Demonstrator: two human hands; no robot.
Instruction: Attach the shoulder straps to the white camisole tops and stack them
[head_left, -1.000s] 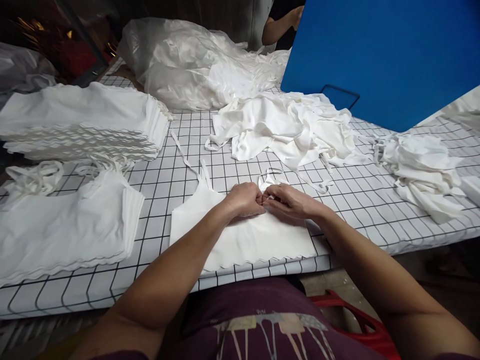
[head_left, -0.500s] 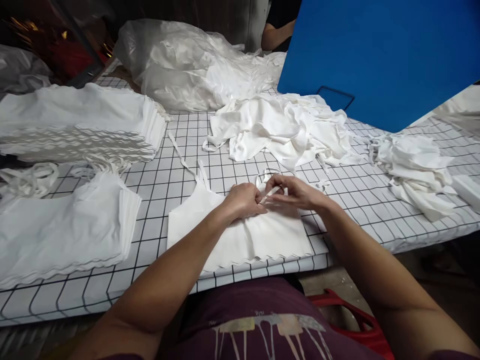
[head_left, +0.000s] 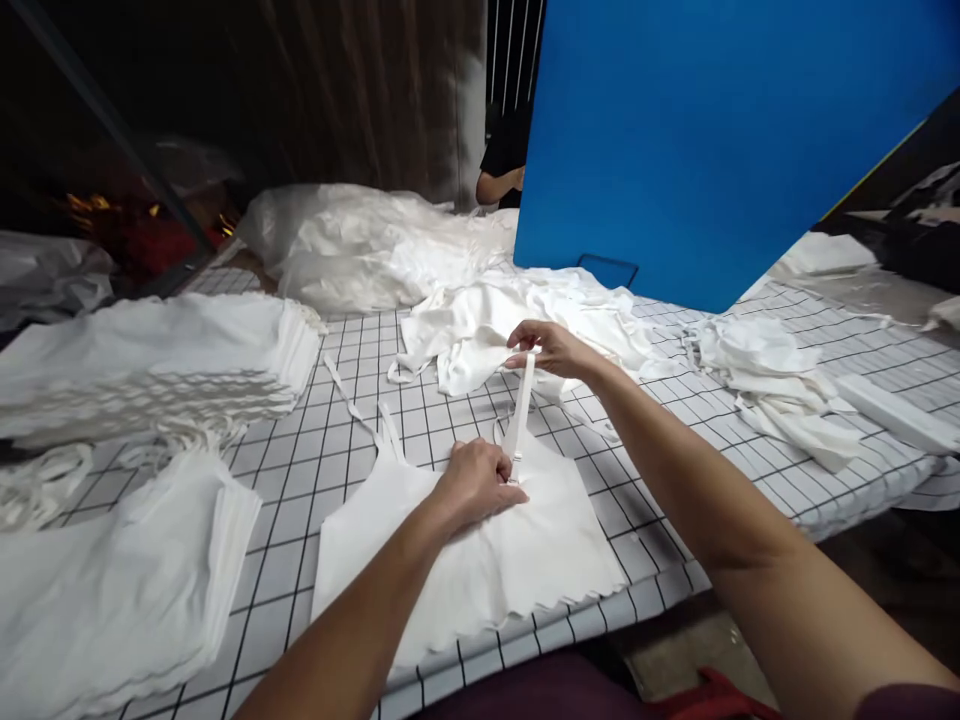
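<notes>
1. The left hand is pressing down on a white camisole top, its fingers curled together and pinching the lower end of the shoulder strap where it meets the fabric.
2. The right hand is lifting the upper end of that strap, fingers closed on it, so the strap is running taut and nearly upright between the two hands.
3. The camisole top is lying flat on the grid-patterned table, close to its near edge, with its scalloped hem facing the person and its other thin strap trailing away to the left.
4. To the left, a tall stack of folded white tops is sitting on the table, and a lower stack is lying nearer the person.
5. Beyond the hands, a loose heap of white garments is spreading across the table, with a smaller heap well off to the right.
6. A blue board is standing behind the heaps, and a clear plastic bag of white fabric is lying at the far side.
7. Another person's arm is showing just beside the board's left edge.
</notes>
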